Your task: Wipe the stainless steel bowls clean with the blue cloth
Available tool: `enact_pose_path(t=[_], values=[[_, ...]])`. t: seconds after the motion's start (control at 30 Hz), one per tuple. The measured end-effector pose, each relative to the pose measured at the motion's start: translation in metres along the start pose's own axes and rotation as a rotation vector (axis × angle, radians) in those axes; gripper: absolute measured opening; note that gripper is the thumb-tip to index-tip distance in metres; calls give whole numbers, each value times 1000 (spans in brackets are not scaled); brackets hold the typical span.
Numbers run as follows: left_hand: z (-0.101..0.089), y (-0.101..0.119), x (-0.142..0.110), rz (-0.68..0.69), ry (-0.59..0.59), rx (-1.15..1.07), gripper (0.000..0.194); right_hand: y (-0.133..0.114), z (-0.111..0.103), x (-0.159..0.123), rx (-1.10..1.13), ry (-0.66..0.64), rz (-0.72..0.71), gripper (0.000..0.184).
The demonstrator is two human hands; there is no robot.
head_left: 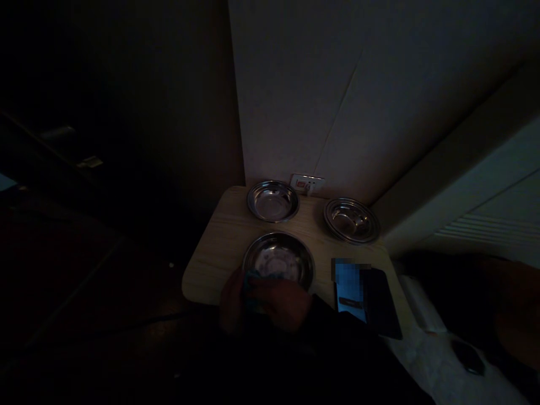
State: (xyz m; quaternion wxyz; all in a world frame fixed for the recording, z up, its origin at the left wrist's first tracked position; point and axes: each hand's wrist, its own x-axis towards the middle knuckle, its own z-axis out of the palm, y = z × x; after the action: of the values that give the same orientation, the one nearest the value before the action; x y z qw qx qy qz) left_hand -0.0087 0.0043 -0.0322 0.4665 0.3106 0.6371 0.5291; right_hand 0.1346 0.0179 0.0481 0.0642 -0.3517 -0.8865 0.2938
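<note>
A shiny round metal bowl lies at the near side of a small wooden table, in dim light. My left hand is closed at the bowl's near left rim, apparently gripping it. A bluish-green cloth is bunched at the same edge. My right hand is closed on this cloth and reaches over the near rim. Its fingertips are partly lost in shadow. Farther back stands a second metal bowl. At the back right is what looks like a stack of metal bowls.
The table stands against a pale wall with a socket holding a plug. A lit phone and a dark flat object lie on its right side. Another dark object rests on a pale surface beyond.
</note>
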Motion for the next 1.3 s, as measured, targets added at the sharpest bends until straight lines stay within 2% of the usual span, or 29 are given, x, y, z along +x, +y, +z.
enact_pose_path(t=[0.1,0.23,0.37,0.53,0.67,0.77,0.9,0.97,1.07,1.17,1.23,1.3], values=[[2,8,-3,-27,31,116,32,-3,7,-13,-43,-27,13,35],[6,18,-9,-17,69,219,38,-3,15,-30,-141,-45,16,31],[6,23,-14,141,76,281,40,13,12,-49,-205,-82,25,26],[9,24,-17,316,79,377,39,35,10,-62,-241,-26,91,27],[14,26,-18,361,88,425,38,31,29,-48,-91,85,76,31],[15,29,-18,365,77,457,39,23,40,-25,111,240,28,40],[16,31,-19,345,92,473,40,19,38,10,209,479,63,44],[15,30,-19,357,137,497,40,19,36,21,213,535,35,43],[12,29,-17,435,234,547,38,20,35,20,208,472,-65,45],[8,30,-14,525,294,618,38,26,33,1,115,291,-91,44],[6,31,-12,581,277,659,38,36,27,-14,-22,179,-65,37],[7,33,-10,623,235,687,38,48,19,-23,-188,127,-26,29]])
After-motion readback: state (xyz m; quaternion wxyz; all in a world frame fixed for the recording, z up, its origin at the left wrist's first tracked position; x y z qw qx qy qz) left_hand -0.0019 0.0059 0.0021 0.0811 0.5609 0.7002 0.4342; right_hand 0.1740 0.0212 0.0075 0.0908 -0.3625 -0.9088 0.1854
